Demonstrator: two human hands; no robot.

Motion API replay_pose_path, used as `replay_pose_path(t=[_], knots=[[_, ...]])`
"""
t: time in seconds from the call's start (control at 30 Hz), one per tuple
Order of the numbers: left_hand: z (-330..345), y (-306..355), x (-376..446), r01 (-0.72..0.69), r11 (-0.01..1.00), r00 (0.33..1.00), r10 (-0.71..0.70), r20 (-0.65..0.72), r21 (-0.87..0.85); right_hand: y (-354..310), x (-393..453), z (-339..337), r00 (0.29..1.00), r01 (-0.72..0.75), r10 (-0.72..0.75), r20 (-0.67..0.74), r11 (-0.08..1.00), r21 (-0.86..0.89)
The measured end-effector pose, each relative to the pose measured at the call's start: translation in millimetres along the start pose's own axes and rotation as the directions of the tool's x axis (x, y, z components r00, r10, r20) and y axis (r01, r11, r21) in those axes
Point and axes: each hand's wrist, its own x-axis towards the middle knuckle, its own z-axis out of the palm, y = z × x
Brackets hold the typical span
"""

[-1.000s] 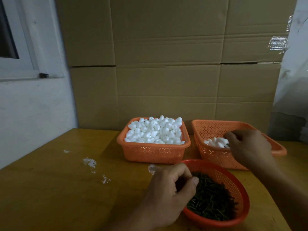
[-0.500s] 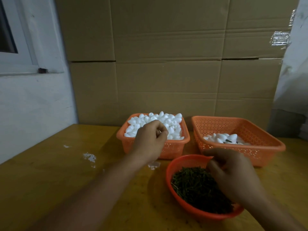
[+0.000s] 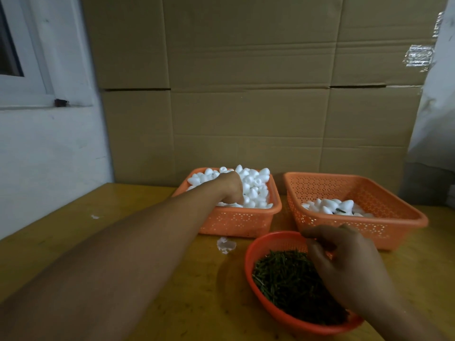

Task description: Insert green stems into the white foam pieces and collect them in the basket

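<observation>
Two hands (image 3: 231, 187), two square orange baskets (image 3: 236, 221), one round basket (image 3: 253, 252).

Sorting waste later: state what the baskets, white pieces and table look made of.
Baskets: orange plastic, likely, with moulded perforated walls. White pieces: matte foam by their look. Table: yellowish wood or laminate, slightly glossy; cannot tell which.
</observation>
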Motion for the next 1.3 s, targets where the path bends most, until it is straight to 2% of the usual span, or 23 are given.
replay_pose_path(t=[0.27,0.43,0.73,0.83,0.9,0.97,1.1,1.3], knots=[[26.1,-2.3,56.0,0.125,0.99,0.991,-0.128,0.044,0.071,0.2,0.2,2.4,0.999,0.012,-0.012,0.031,1.0,0.011],[29.8,-3.1,60.9,0.161,0.982,0.984,-0.167,0.061,0.097,-0.8,-0.1,2.6,0.999,0.007,-0.008,0.032,1.0,0.02],[18.3,-0.6,43.6,0.164,0.985,0.986,-0.165,0.009,0.055,1.6,-0.2,1.5,0.999,0.001,-0.001,0.036,1.0,0.016],[10.6,-2.1,34.9,0.157,0.984,0.987,-0.155,0.031,-0.09,2.2,0.6,1.0,0.999,-0.001,0.001,0.042,1.0,0.006],[4.9,-5.9,25.9,0.122,0.971,0.993,-0.12,0.022,-0.205,1.7,1.0,0.9,0.999,0.002,-0.002,0.046,1.0,0.005],[2.5,-8.7,15.9,0.068,0.944,0.995,-0.087,-0.043,-0.321,0.7,0.5,0.4,0.999,0.006,-0.006,0.051,1.0,0.011],[4.2,-9.6,-12.4,-0.097,0.812,0.975,-0.038,-0.218,-0.576,-0.2,0.0,0.4,0.999,0.017,-0.017,0.048,1.0,0.002],[18.4,-0.5,-62.4,-0.394,0.642,0.885,0.07,-0.461,-0.658,-1.5,-0.8,2.0,0.999,0.036,-0.036,0.036,0.999,0.002]])
